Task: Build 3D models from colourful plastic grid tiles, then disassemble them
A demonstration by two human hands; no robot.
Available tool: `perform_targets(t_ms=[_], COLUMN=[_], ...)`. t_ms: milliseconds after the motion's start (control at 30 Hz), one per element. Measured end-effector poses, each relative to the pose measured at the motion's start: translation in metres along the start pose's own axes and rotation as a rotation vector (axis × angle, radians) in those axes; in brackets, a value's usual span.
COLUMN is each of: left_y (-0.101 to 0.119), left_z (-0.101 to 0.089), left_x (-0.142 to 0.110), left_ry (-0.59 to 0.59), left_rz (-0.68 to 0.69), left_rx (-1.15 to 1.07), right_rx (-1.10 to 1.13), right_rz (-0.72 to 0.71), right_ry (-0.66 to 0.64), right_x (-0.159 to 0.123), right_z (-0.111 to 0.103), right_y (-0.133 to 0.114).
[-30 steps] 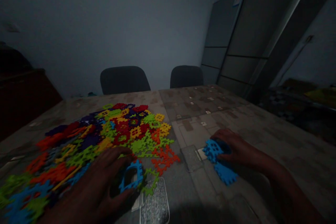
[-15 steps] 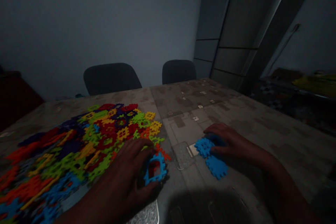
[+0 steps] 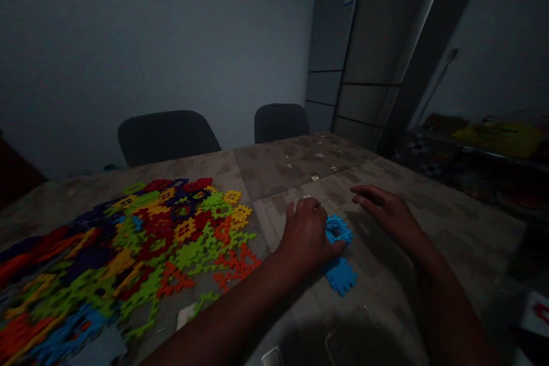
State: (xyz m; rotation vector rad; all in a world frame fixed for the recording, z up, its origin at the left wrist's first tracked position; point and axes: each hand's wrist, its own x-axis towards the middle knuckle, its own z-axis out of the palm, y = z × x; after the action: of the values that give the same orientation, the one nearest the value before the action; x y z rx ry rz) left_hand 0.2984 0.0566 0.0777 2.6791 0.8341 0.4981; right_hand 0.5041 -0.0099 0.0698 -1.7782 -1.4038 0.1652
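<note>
My left hand (image 3: 305, 231) is closed around the left side of a blue toothed frame piece (image 3: 340, 230), its thumb along the near edge. That piece sits on or just above a small stack of blue interlocking building pieces; the hand hides how they meet. A flat blue toothed piece (image 3: 342, 276) lies on the table just in front of the stack. My right hand (image 3: 388, 210) hovers to the right of the stack, fingers stretched out and holding nothing.
A spread of interlocking pieces (image 3: 158, 229) in red, yellow, green, orange, purple and blue covers the table's left side. The patterned tabletop (image 3: 295, 168) reaches back to two dark chairs (image 3: 167, 134). A tall cabinet (image 3: 369, 57) stands at the back right.
My left hand has carried its blue frame piece right, from beside the pile to the blue stack. My right hand has let go of the stack and drawn away to the right.
</note>
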Motion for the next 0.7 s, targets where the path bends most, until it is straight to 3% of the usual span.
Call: perform_targets(t_ms=[200,333,500,700], left_y=[0.014,0.015,0.009,-0.018], left_z=[0.029,0.034,0.011,-0.027], left_x=[0.023,0.026,0.014,-0.036], left_ry=[-0.028,-0.058,-0.074,-0.098], left_rz=[-0.031,-0.05,-0.044,-0.037], left_rx=[0.045,0.073,0.096,0.11], right_rx=[-0.091,-0.175,-0.267,-0.337], right_rz=[0.051,0.073,0.08,0.099], right_ry=[-0.052,-0.155,-0.332,-0.467], right_x=[0.001,-0.001,-0.005,-0.008], right_z=[-0.001,0.002,0.009,0.013], right_y=[0.017,0.022,0.022,0.014])
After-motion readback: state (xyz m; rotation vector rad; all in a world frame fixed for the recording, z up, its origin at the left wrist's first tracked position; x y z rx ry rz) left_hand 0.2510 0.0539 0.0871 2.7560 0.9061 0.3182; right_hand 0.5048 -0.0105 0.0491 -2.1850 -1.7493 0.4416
